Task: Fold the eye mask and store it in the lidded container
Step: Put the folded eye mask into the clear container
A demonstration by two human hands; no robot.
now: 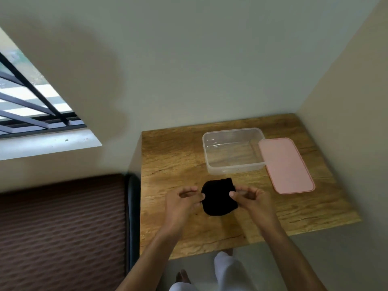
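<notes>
A black eye mask (219, 197), folded into a compact shape, lies on the wooden table (174, 162) near its front. My left hand (184, 199) pinches its left edge. My right hand (249, 198) pinches its right edge. Behind the mask stands a clear plastic container (234, 151), open with nothing inside. Its pink lid (285, 165) lies flat on the table, right of the container and touching it.
The table fits into a corner, with walls behind and to the right. A brown ribbed cushion (60, 229) with a dark frame (132, 217) borders the table's left side. A barred window (31, 101) is at the far left. My legs in white trousers (225, 267) show below the front edge.
</notes>
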